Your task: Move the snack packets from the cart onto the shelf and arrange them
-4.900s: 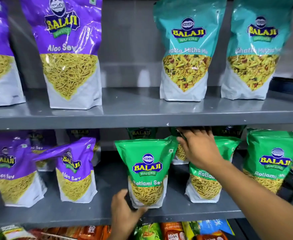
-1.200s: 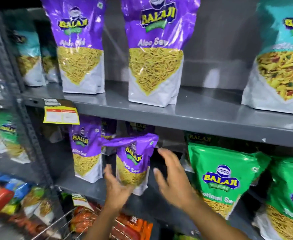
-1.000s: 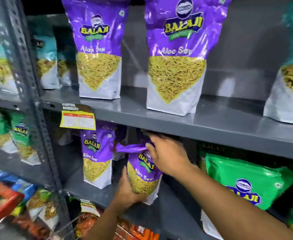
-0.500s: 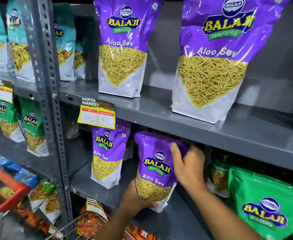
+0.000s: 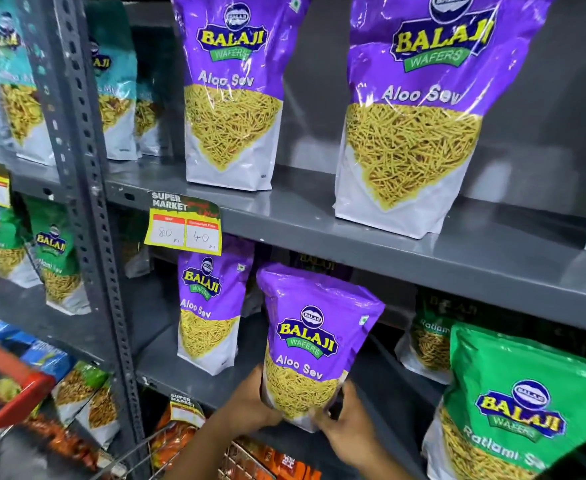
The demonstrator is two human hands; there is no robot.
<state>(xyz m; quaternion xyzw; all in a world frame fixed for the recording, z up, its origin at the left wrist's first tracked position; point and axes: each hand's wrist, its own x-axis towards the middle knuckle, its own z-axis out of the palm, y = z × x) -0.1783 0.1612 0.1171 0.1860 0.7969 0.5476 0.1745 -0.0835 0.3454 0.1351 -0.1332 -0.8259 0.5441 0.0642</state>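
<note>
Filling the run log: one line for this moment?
step: arranging | hands: left hand, right hand both on Aloo Sev packet | place: middle shelf

Purple Aloo Sev packet [image 5: 314,344] upright on lower shelf [image 5: 166,367], gripped at base by left hand [image 5: 250,405] and right hand [image 5: 345,426]; right of matching packet [image 5: 208,310].

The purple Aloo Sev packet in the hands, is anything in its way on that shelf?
Nothing visible blocks it. The purple Aloo Sev packet is held at its base by the left hand and right hand, on the middle shelf. The neighbouring purple packet and green Ratlami Sev packet stand apart.
</note>
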